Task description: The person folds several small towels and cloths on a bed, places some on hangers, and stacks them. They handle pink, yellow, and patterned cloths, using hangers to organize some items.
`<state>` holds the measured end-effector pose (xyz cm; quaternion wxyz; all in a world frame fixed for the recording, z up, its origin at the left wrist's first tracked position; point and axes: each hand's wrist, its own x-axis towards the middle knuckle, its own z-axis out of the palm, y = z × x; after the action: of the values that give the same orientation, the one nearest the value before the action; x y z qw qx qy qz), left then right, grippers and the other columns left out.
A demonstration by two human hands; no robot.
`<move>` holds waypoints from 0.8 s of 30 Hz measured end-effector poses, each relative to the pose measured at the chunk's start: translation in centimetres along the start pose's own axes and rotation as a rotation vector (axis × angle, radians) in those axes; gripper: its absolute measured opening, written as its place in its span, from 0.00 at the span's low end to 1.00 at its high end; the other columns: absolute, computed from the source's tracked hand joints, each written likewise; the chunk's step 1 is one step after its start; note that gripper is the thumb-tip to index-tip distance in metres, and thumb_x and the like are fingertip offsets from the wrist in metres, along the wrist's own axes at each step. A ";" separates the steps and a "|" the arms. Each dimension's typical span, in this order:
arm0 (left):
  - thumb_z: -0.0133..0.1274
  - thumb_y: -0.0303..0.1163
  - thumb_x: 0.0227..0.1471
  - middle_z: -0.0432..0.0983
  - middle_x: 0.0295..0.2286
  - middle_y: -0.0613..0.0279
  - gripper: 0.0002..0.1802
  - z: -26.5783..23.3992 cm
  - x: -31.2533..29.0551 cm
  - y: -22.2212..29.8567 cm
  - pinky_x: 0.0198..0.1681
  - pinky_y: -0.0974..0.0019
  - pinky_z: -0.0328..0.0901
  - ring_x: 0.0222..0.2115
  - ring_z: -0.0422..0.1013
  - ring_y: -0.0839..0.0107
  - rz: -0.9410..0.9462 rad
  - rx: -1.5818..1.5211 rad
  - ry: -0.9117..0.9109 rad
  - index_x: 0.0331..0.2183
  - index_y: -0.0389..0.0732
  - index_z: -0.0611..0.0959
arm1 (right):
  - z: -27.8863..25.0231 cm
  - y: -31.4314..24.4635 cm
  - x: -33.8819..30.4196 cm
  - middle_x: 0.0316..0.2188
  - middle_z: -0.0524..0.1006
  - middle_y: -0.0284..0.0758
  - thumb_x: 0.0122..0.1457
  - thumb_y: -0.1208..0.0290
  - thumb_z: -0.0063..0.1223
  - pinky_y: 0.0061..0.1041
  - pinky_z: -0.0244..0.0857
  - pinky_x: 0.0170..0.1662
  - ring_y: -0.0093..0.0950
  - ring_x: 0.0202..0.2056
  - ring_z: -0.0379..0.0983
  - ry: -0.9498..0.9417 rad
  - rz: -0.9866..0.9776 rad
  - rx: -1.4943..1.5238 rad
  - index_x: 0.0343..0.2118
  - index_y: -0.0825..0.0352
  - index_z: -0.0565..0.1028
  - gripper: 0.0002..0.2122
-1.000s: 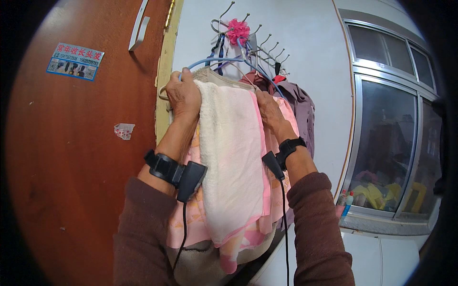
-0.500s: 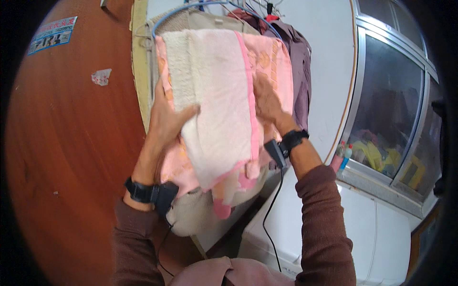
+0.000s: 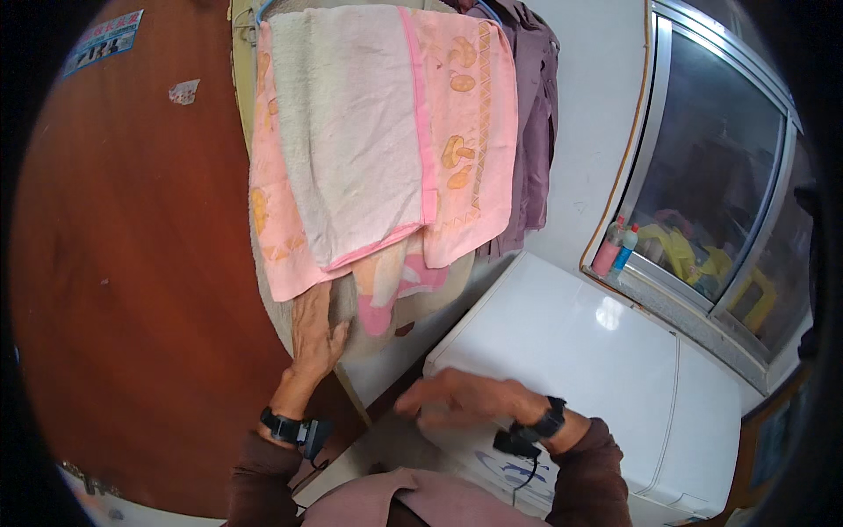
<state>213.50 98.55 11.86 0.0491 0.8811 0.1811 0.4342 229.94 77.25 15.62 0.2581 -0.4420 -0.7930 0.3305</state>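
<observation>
A white towel with a pink edge [image 3: 360,132] hangs over a pink towel with orange mushroom prints [image 3: 474,167], both on a blue hanger. At the pink towel's lower left corner, my left hand [image 3: 314,338] points upward with its thumb apart; the fingertips go out of sight at the hem. The hand looks open and holds nothing visible. My right hand [image 3: 461,395] is lower, in front of a white appliance [image 3: 562,351], away from the cloth. Motion blurs its fingers, and I cannot tell whether they are open or closed.
A beige cloth with pink patches [image 3: 373,316] shows below the towels, and a purple garment [image 3: 536,132] hangs on their right. Two bottles [image 3: 617,250] stand on the window ledge. Left of the hanging cloths is a reddish-brown wooden panel [image 3: 132,290].
Both my hands have come down from the towels' sides, the left to the lower hem, the right away from the cloth. The view has tilted lower; the towels now hang flatter.
</observation>
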 end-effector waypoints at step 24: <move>0.51 0.38 0.47 0.77 0.23 0.65 0.16 -22.4 -85.0 16.7 0.39 0.65 0.66 0.26 0.72 0.69 -1.508 0.316 -0.590 0.41 0.48 0.76 | 22.1 -12.8 4.0 0.31 0.76 0.40 0.43 0.78 0.57 0.32 0.67 0.33 0.37 0.32 0.73 -0.431 -0.183 -0.084 0.36 0.68 0.74 0.13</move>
<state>153.18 50.65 -33.73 0.2483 0.5971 0.7627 0.0046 205.71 69.15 11.37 0.0931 -0.2979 -0.8795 0.3591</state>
